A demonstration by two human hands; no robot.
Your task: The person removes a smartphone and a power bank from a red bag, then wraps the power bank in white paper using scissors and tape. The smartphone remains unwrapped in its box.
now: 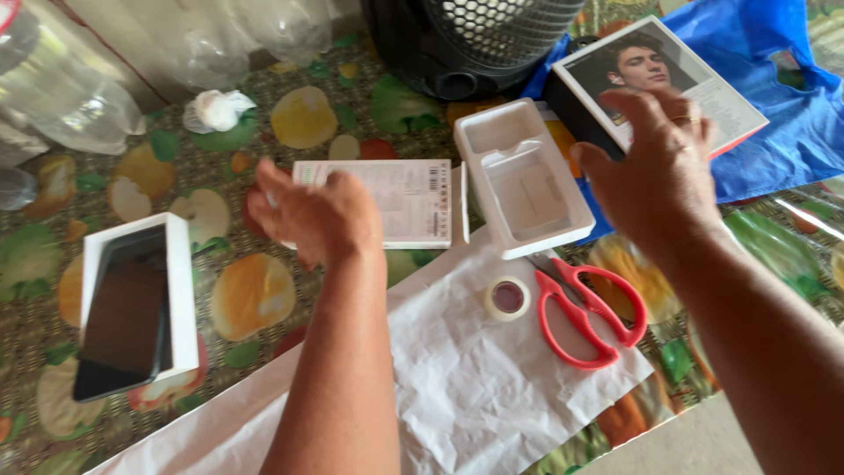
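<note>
Two hands in the frame: left hand (pixel 309 214) at centre, right hand (pixel 661 171) at upper right. One pair of red scissors (pixel 587 310) at lower right, and one roll of clear tape (pixel 507 297) just left of them. One dark phone (pixel 123 315) at the left edge, lying in one white box half (pixel 182 295). One white moulded tray (pixel 522 179) at upper centre, one flat white box lid (pixel 403 201) beside it. One sheet of crumpled white paper (pixel 466 387) along the bottom. One blue bag (pixel 774 105) at upper right, one picture-printed box (pixel 694 75) lying on it. One black fan base (pixel 475 40) at top centre.
</note>
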